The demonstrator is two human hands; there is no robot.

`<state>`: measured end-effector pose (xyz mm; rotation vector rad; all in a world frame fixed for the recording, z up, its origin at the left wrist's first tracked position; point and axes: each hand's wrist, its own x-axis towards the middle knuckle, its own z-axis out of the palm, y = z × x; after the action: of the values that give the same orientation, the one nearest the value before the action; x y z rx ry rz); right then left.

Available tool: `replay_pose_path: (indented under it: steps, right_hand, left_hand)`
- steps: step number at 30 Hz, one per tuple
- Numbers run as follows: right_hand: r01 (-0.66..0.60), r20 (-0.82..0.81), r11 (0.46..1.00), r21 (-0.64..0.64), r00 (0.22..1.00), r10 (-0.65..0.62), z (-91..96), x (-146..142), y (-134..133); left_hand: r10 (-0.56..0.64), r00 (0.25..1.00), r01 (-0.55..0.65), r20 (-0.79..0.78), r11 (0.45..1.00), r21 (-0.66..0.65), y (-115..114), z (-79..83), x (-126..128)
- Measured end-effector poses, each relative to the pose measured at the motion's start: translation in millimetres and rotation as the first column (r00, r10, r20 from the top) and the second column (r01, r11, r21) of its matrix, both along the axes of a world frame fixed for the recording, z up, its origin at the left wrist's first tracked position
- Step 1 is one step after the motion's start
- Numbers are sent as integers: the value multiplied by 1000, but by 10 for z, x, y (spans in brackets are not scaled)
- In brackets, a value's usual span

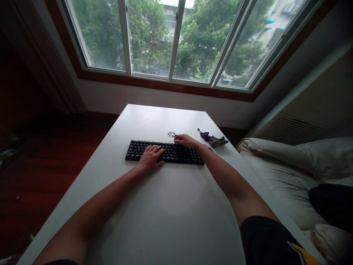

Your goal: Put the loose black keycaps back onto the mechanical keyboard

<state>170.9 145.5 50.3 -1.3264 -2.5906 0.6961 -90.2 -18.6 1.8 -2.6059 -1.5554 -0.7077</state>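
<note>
A black keyboard (172, 156) lies across the white table. My left hand (150, 156) rests on its left half, fingers spread over the keys and thumb at the front edge. At the keyboard's back edge, right of the middle, my right hand (184, 140) has its fingers closed in a pinch. Right by those fingertips is a small round thing with a thin dark rim (171, 134). What the pinch holds is too small to make out. My right wrist and forearm cover part of the keyboard's right end.
On the white table (165, 213), right of my right hand, lie a purple cloth (204, 136), a crumpled grey cloth (217, 141) and a small thin-handled item (199, 130). A pale padded couch (278, 165) borders the right side. A window (171, 44) stands beyond the table.
</note>
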Motion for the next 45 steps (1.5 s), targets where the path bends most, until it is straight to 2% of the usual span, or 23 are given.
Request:
replay_pose_path:
  steps: [3,9,19,21,23,26,29,32,35,45]
  right_hand:
    - [42,-19,999,-24,999,-42,-83,55,25]
    - [32,8,995,-95,999,-31,-204,133,53]
    - [-14,-8,992,-123,1000,13,-262,147,169]
    - [25,-6,997,-71,1000,-26,-279,137,191]
    - [108,-8,992,59,994,-108,-299,107,205]
    - [186,9,928,323,980,-199,-321,33,201]
    - [109,106,868,484,978,-182,-327,-46,184]
    - [16,219,854,520,964,-151,-331,-97,176]
    - [-6,265,853,523,952,-155,-342,-107,184]
    - [-40,197,873,486,978,-65,-392,-54,225]
  left_hand:
    - [-2,1000,2,3,1000,0,-3,5,10]
    - [-1,1000,1,5,1000,-10,-21,7,50]
    - [-1,1000,1,-6,1000,-4,-18,6,38]
    - [1,1000,-1,-6,1000,-3,-15,12,34]
    - [1,1000,-1,-5,1000,-5,-9,12,30]
    - [1,1000,-1,-1,1000,-12,-2,0,27]
    - [6,1000,-6,8,1000,-11,-4,-14,28]
    - [0,1000,0,7,1000,-5,-11,-15,31]
    - [-2,1000,2,-4,1000,0,-15,-7,34]
    - [-6,1000,6,2,1000,7,-19,1,42]
